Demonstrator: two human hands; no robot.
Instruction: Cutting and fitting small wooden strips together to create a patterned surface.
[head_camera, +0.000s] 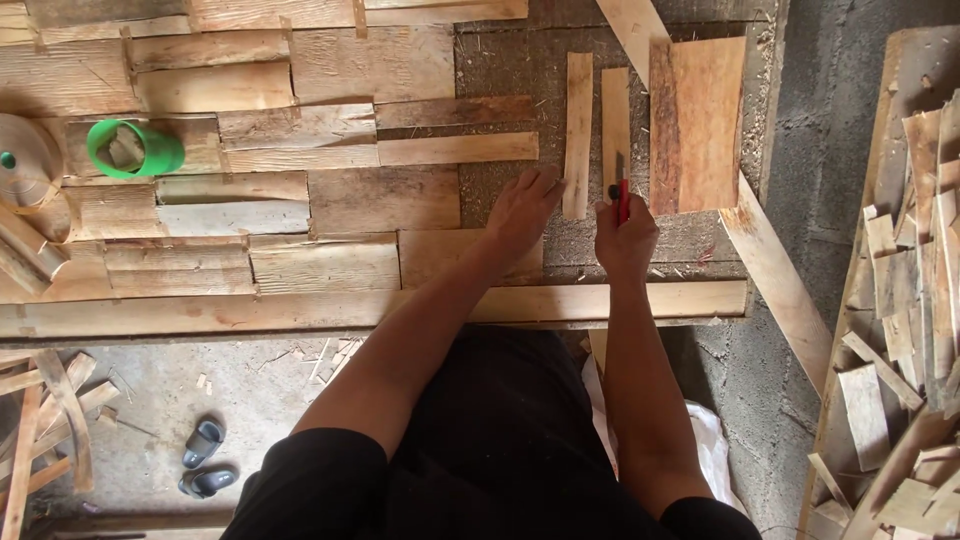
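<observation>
Your left hand (522, 208) lies flat, fingers spread, pressing the lower end of a narrow wood strip (577, 135) that stands lengthwise on the bare board of the counter (510, 70). Your right hand (625, 235) is closed around a red-handled knife (622, 198), blade up, its tip at the lower end of a second narrow strip (615, 120) just beside the first.

To the right of that strip, a wide reddish plank (700, 120) lies touching or nearly touching it; cannot tell which.

Progress, as judged from the layout: the left and middle of the counter are already covered with pale flat wood pieces (300, 200), fitted edge to edge in rows. The dark patch at upper right, where both hands work, is only partly filled, with gaps showing between the strips and below them. So most of the surface looks laid, and that corner remains.

Also noted: green tape roll (135, 148) resting on the laid pieces, far left. A heap of offcuts (900, 300) sits well apart at right. Sandals (205, 458) on the floor below the counter.
</observation>
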